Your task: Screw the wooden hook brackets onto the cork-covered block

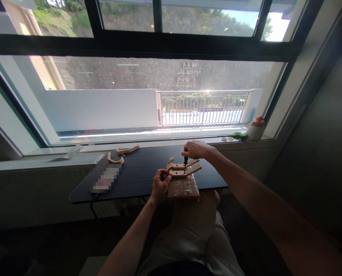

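My right hand (196,149) is closed round the dark handle of a screwdriver (185,161), held upright from above. Its tip points down at a light wooden frame (178,173) with bent, raised ends and dark holes along its bars. My left hand (161,184) pinches the frame's left end between thumb and fingers. Beneath the frame is a brown block that looks wrapped in clear plastic (184,188), at the table's front edge above my lap. Whether the tip sits in a screw is too small to tell.
On the black table (139,180) lie a curved wooden piece (115,159), another wooden piece (127,150) and a blurred-out flat item (106,178). A white pot (255,130) stands on the sill at right. A radiator (53,163) is at the left, below the window.
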Action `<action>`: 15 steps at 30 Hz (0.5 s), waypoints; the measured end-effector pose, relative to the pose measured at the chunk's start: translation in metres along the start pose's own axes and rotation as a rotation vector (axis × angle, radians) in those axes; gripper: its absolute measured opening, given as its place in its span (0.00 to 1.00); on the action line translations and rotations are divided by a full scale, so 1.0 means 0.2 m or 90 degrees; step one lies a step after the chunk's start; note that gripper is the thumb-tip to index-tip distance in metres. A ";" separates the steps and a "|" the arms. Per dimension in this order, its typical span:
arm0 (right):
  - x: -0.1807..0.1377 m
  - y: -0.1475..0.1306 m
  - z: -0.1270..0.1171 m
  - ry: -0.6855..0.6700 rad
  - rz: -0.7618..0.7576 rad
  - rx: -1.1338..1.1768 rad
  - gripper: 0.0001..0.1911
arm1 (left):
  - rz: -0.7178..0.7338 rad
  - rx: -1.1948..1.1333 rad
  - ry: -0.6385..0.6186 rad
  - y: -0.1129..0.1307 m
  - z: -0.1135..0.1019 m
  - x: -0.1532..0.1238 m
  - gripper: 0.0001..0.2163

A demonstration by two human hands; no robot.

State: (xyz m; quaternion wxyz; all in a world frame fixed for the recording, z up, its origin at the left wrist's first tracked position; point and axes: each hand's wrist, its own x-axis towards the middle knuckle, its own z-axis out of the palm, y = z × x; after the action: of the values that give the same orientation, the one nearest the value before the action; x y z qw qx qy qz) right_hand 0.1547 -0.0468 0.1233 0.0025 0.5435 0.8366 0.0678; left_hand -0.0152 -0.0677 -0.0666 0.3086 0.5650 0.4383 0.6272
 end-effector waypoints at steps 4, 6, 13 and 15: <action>-0.01 -0.01 -0.02 0.000 -0.046 0.028 0.15 | 0.003 -0.013 -0.002 -0.01 0.00 0.00 0.10; 0.00 -0.01 -0.01 0.008 -0.067 0.036 0.15 | 0.006 -0.012 -0.004 -0.01 0.00 0.00 0.10; 0.01 0.00 0.04 0.018 -0.049 0.003 0.18 | 0.005 -0.008 -0.009 0.01 0.00 0.00 0.09; 0.01 0.01 0.05 0.018 -0.015 -0.003 0.19 | 0.003 -0.007 -0.009 0.01 0.00 -0.01 0.09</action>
State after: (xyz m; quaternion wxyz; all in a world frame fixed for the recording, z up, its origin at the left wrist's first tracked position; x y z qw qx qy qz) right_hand 0.1567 -0.0427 0.1132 -0.0077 0.5323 0.8430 0.0773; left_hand -0.0151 -0.0696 -0.0651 0.3136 0.5689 0.4309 0.6264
